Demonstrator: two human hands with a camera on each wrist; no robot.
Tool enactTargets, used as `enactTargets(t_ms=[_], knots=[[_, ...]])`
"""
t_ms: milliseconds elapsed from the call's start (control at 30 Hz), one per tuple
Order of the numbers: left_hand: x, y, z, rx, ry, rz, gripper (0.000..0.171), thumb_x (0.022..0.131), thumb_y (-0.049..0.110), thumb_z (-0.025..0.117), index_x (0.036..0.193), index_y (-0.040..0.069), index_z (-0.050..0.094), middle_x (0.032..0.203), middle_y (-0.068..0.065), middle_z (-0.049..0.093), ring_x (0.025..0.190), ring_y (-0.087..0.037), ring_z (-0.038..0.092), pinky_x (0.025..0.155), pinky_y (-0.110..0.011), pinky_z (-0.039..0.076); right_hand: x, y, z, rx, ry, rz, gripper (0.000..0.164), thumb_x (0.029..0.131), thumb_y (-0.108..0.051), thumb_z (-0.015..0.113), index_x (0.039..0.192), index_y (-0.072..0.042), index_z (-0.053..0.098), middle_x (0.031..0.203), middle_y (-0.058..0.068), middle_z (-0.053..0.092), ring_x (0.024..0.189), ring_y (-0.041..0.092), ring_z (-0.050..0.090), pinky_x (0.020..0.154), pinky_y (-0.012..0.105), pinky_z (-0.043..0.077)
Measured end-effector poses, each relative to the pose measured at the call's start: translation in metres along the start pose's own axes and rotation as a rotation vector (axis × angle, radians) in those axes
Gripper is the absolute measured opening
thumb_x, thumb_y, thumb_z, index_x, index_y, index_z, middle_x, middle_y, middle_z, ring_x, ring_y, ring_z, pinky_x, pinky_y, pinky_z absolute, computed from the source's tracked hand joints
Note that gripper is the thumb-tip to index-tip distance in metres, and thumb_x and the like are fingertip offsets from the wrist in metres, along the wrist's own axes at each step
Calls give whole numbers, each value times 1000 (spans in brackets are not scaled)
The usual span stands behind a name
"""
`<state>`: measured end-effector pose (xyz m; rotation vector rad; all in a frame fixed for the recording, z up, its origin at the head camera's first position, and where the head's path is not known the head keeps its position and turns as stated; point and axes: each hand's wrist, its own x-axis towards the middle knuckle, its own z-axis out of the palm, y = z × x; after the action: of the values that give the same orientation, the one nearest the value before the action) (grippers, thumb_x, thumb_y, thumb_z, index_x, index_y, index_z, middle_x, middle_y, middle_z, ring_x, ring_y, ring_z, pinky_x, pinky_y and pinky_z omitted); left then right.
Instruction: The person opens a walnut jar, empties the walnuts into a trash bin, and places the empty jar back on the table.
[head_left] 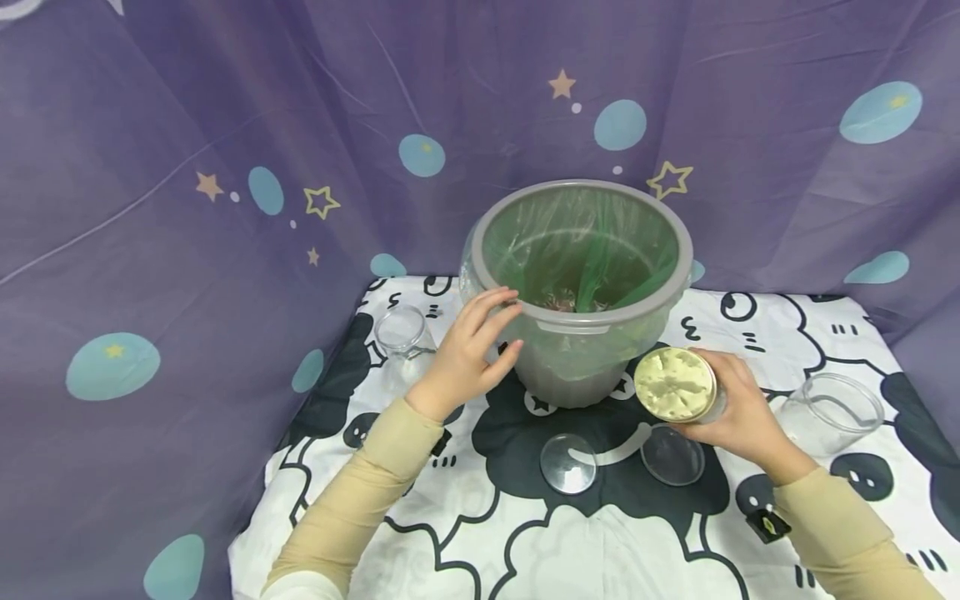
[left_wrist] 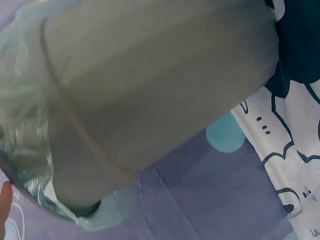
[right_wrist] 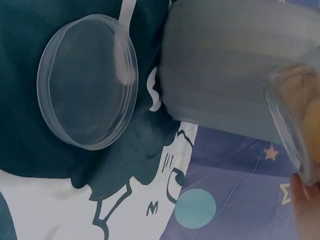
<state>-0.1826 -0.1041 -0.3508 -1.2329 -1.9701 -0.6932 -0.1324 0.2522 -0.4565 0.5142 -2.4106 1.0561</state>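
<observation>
A grey trash bin (head_left: 577,367) lined with a green translucent bag (head_left: 600,242) stands upright at the middle back; some reddish bits lie in the bag. My left hand (head_left: 472,346) is at the bin's left front rim, fingers spread and loosely bent, holding nothing; whether the fingertips touch the rim I cannot tell. Only one fingertip shows in the left wrist view. My right hand (head_left: 738,408) grips a clear round jar (right_wrist: 290,130) from its right side, just right of the bin. Pale yellow, lumpy contents (head_left: 675,383) show at the jar's top.
Two clear round lids (head_left: 568,463) (head_left: 672,455) lie on the patterned cloth (head_left: 600,550) before the bin. One clear jar (head_left: 405,333) stands left of the bin, another clear jar (head_left: 828,412) at the right. A purple curtain (head_left: 225,125) hangs behind and at the left.
</observation>
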Motion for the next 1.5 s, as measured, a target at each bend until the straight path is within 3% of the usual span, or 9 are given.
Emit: enactTargets(t_ms=[167, 467, 633, 933, 1333, 1500], knots=[[-3, 11, 7, 15, 11, 66, 30, 95, 17, 52, 118, -3, 56, 121, -23, 53, 114, -36, 52, 104, -39, 42, 0, -3, 3, 23, -1, -46, 98, 33, -6, 89, 125, 0, 54, 112, 12, 53, 109, -7, 34, 91, 9, 25], [-16, 27, 24, 18, -29, 99, 29, 93, 17, 54, 118, 1, 56, 122, -20, 52, 111, -32, 55, 96, -39, 47, -2, -17, 11, 58, -69, -84, 99, 34, -10, 89, 126, -2, 54, 115, 13, 52, 112, -3, 35, 94, 10, 24], [-22, 33, 33, 21, -119, 130, 30, 96, 21, 49, 118, 3, 57, 121, -17, 54, 108, -28, 58, 95, -36, 48, -2, -25, 17, 83, -97, -119, 99, 34, -11, 90, 126, -1, 54, 117, 15, 52, 114, 1, 37, 93, 13, 26], [-25, 37, 49, 38, -253, 146, 38, 87, 19, 65, 123, 9, 58, 124, -14, 54, 111, -25, 57, 99, -33, 46, -3, -34, 27, 90, -105, -190, 99, 36, -13, 90, 127, -3, 54, 119, 11, 55, 111, 5, 42, 92, 14, 30], [-30, 49, 74, 27, -389, 209, 47, 90, 40, 63, 130, 17, 56, 136, -14, 46, 126, -23, 47, 111, -30, 34, -11, -39, 43, 52, -152, -203, 100, 38, -15, 91, 129, -3, 53, 116, 9, 58, 105, 10, 45, 82, 25, 40], [-31, 53, 78, 17, -435, 199, 54, 88, 48, 62, 133, 19, 55, 140, -15, 41, 130, -24, 42, 114, -31, 29, -13, -43, 49, 29, -166, -207, 99, 39, -15, 92, 129, -3, 52, 114, 8, 58, 105, 11, 45, 80, 29, 45]])
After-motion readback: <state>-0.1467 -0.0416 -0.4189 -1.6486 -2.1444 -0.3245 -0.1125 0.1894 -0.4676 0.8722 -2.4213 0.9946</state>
